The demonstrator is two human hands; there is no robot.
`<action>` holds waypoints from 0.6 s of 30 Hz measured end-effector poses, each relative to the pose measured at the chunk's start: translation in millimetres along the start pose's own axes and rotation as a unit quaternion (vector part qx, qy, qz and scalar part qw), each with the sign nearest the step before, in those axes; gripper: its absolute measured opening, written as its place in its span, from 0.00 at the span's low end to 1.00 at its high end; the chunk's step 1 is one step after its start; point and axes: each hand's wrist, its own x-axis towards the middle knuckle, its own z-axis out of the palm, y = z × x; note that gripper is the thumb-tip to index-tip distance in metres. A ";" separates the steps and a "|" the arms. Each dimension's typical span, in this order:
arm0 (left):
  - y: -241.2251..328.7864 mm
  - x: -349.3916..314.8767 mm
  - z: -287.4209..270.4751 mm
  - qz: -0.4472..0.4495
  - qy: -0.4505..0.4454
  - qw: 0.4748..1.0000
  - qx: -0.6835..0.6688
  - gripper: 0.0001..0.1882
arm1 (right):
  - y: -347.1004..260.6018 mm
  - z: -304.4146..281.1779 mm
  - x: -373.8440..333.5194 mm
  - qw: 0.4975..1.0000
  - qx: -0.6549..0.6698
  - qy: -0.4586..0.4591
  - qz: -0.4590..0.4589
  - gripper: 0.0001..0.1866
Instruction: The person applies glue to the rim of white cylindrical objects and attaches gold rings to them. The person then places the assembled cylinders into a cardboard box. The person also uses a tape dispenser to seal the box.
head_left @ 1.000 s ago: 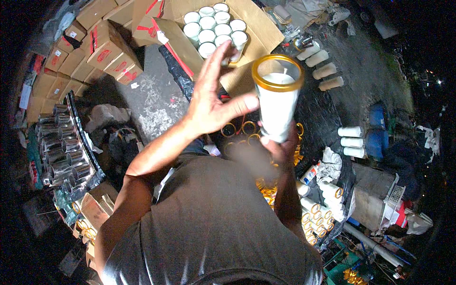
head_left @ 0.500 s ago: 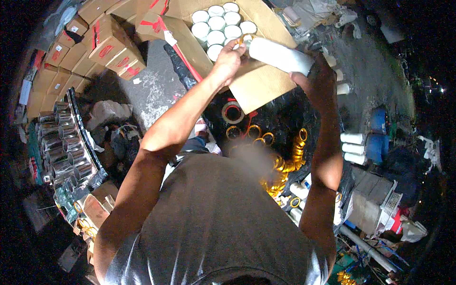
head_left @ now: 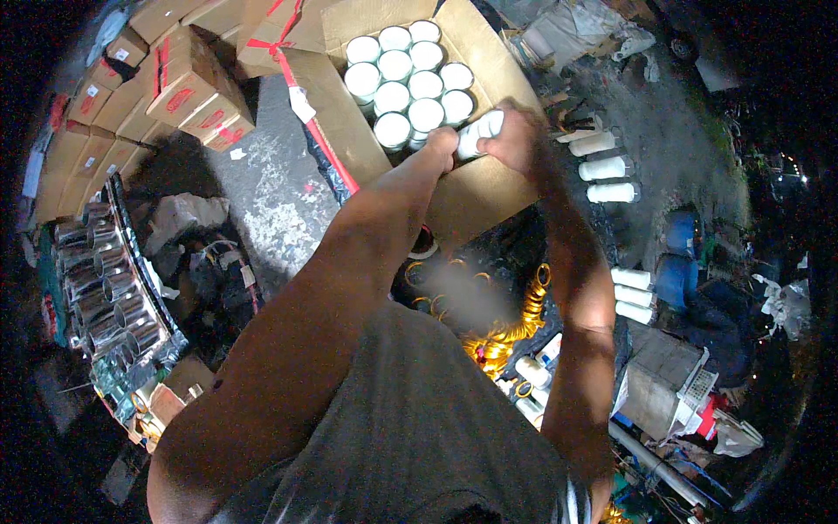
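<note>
A white cylinder (head_left: pixel 478 133) is tilted at the near right corner of an open cardboard box (head_left: pixel 489 196). My right hand (head_left: pixel 517 140) is wrapped round its upper right side. Closed against the cylinder's lower left end is my left hand (head_left: pixel 443 147), its fingertips partly hidden. Several upright cylinders with white round tops (head_left: pixel 426 114) stand in rows inside the box, just beyond my hands. Below the box's near flap lie loose gold rings (head_left: pixel 415 273) and a curved stack of gold rings (head_left: pixel 532 310), partly blurred by something close to the camera.
Sealed cardboard cartons (head_left: pixel 196 92) are piled at the far left. Shiny metal cylinders (head_left: pixel 109 288) lie in a rack on the left. More white cylinders (head_left: pixel 604 168) rest on the right, near blue containers (head_left: pixel 679 253) and a grey box (head_left: pixel 661 367).
The white cylinder has moved from a sideways hold above the box's flap down into the box corner, now tilted. My left hand moved from its gold-ringed end to its lower side.
</note>
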 end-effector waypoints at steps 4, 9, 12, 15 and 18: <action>-16.4 8.2 11.6 0.009 0.026 0.991 0.134 0.19 | 12.2 39.8 11.9 0.999 -0.024 0.014 0.034 0.35; -19.8 4.5 21.1 0.037 -0.025 0.977 0.210 0.19 | 40.5 91.8 16.7 0.993 -0.105 0.010 0.045 0.25; -19.3 12.3 20.7 0.052 -0.046 0.969 0.238 0.20 | 61.5 120.6 24.4 0.980 -0.197 -0.013 0.002 0.16; -15.6 21.4 15.4 0.075 -0.061 0.963 0.250 0.20 | 64.8 125.9 35.4 0.977 -0.199 0.014 -0.071 0.07; -18.6 22.2 28.3 0.088 -0.080 0.948 0.296 0.21 | 59.1 141.6 31.7 0.986 -0.131 0.105 0.007 0.05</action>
